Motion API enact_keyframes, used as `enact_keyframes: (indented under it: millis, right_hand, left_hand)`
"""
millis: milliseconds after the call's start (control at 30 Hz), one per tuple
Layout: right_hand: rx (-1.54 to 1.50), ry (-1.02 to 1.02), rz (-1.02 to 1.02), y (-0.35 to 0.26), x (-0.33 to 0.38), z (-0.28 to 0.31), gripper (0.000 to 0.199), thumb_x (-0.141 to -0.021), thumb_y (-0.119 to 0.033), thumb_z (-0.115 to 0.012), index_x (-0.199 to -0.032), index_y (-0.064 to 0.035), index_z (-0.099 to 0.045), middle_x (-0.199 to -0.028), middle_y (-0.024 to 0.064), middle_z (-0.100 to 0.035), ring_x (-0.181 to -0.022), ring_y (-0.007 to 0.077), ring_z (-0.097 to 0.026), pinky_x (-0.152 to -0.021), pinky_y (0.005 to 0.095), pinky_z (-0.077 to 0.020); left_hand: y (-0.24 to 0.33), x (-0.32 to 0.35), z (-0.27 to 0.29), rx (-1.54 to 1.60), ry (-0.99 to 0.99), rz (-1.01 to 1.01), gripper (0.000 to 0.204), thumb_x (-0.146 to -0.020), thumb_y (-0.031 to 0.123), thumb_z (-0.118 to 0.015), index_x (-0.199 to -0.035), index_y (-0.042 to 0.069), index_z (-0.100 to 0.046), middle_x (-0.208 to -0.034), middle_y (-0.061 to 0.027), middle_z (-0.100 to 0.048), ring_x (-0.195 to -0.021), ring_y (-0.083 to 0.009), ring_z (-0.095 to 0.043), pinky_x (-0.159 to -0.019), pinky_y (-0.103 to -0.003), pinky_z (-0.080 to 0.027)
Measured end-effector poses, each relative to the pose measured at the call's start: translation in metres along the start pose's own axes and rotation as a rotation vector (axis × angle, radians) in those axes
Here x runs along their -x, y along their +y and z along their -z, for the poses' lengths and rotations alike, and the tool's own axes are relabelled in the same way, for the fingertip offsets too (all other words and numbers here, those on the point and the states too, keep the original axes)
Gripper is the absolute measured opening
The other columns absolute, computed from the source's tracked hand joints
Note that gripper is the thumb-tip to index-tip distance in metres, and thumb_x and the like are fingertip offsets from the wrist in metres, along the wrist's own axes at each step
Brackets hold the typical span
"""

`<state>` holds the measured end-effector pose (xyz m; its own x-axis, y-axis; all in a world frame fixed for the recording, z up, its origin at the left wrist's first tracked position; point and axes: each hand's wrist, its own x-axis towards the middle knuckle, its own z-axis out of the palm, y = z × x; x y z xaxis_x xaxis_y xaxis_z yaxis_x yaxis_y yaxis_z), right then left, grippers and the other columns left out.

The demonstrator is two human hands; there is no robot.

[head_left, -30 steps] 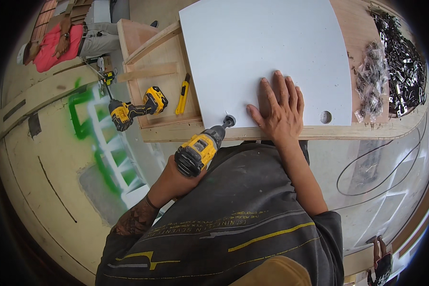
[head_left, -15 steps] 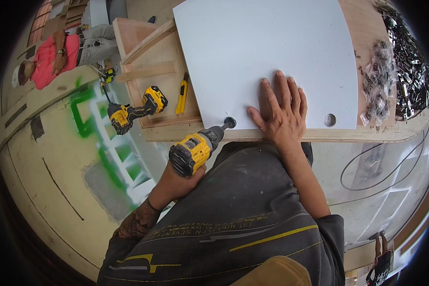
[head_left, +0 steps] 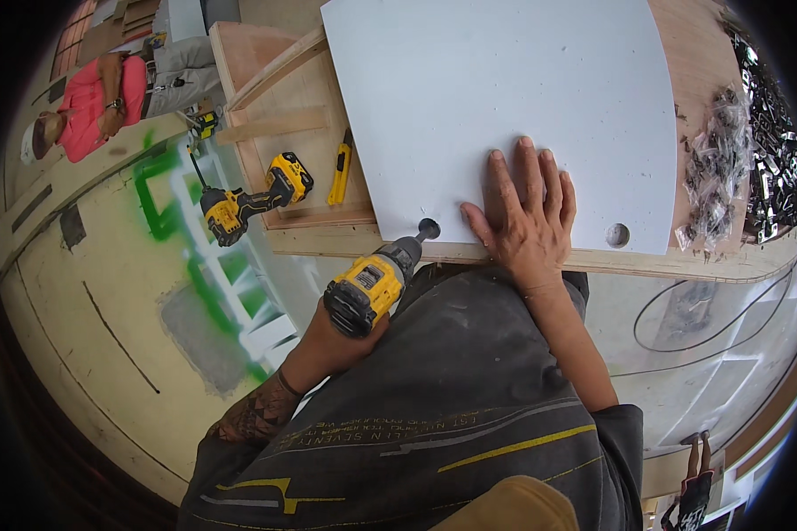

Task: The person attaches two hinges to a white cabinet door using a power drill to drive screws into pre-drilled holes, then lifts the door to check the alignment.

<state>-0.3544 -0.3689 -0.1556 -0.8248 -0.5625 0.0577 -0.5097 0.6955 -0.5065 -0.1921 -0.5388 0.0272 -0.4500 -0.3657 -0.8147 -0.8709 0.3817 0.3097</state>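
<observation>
Head view, looking down, takes in a plywood workbench with a white panel laid flat on it, its near side close to the bench's front edge. To the panel's left sits an open wooden frame; to its right lie a heap of loose metal hardware pieces and, between heap and panel, some clear plastic bags of small parts. The left hand has its fingers wrapped around the grip of a yellow-and-black cordless drill, though the trigger finger is hidden. The right hand rests flat on the panel with fingers extended and thumb spread, gripping nothing. A second cordless driver lies across the frame's left rail, and a yellow utility knife rests inside the frame near the panel. The drill's round cutting bit is at the panel's near left corner, while a round recess marks the near right one. The step in hand looks like boring a matching recess; how deep the bit sits cannot be told. The next move seems to call for the drill held square, even pressure, and the spread thumb kept clear.
</observation>
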Motion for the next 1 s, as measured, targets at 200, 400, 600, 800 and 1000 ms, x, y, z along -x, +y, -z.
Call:
enact_keyframes:
  millis: [200, 400, 600, 800, 1000]
  right_hand:
    - [0.006, 0.000, -0.001, 0.002, 0.000, 0.001, 0.069, -0.090, -0.060, -0.065, -0.148, -0.0252, -0.054, -0.159, 0.0083, -0.042, -0.146, 0.0289, -0.039, -0.121, 0.0474, -0.0265]
    - [-0.016, -0.002, -0.005, 0.001, -0.003, 0.002, 0.072, -0.087, -0.061, -0.069, -0.149, -0.0274, -0.053, -0.160, 0.0061, -0.040, -0.147, 0.0278, -0.037, -0.122, 0.0466, -0.0232]
    - [0.010, -0.040, 0.026, -0.007, -0.003, 0.009, 0.075, -0.087, -0.061, -0.069, -0.149, -0.0226, -0.053, -0.161, 0.0091, -0.038, -0.148, 0.0295, -0.035, -0.122, 0.0475, -0.0227]
    - [0.050, 0.010, 0.085, -0.007, 0.004, 0.003, 0.075, -0.087, -0.061, -0.067, -0.149, -0.0212, -0.052, -0.161, 0.0122, -0.038, -0.150, 0.0325, -0.031, -0.123, 0.0493, -0.0203]
    - [0.116, 0.063, 0.123, -0.007, 0.005, 0.004, 0.074, -0.088, -0.056, -0.067, -0.149, -0.0175, -0.051, -0.160, 0.0146, -0.039, -0.149, 0.0351, -0.031, -0.123, 0.0504, -0.0197]
  left_hand:
    - [0.009, 0.000, -0.003, 0.002, 0.004, 0.016, 0.045, -0.085, 0.019, -0.078, -0.117, -0.008, -0.062, -0.108, -0.0183, -0.073, -0.101, -0.0250, -0.073, -0.088, -0.036, -0.058]
    - [-0.011, 0.001, -0.015, 0.072, 0.089, 0.010, 0.042, -0.085, 0.022, -0.077, -0.114, -0.007, -0.065, -0.107, -0.0199, -0.073, -0.099, -0.0244, -0.074, -0.087, -0.035, -0.058]
    - [-0.003, 0.009, -0.015, 0.229, 0.151, -0.012, 0.032, -0.086, 0.021, -0.075, -0.104, -0.005, -0.069, -0.095, -0.0186, -0.075, -0.091, -0.0254, -0.075, -0.082, -0.036, -0.058]
    - [-0.019, 0.053, -0.006, 0.265, 0.175, -0.010, 0.034, -0.089, 0.019, -0.074, -0.116, -0.002, -0.068, -0.103, -0.0147, -0.075, -0.098, -0.0224, -0.072, -0.087, -0.036, -0.056]
    - [-0.084, 0.092, -0.014, 0.532, 0.430, 0.046, 0.028, -0.086, 0.019, -0.076, -0.101, -0.003, -0.068, -0.077, -0.0064, -0.070, -0.067, -0.0114, -0.067, -0.064, -0.030, -0.055]
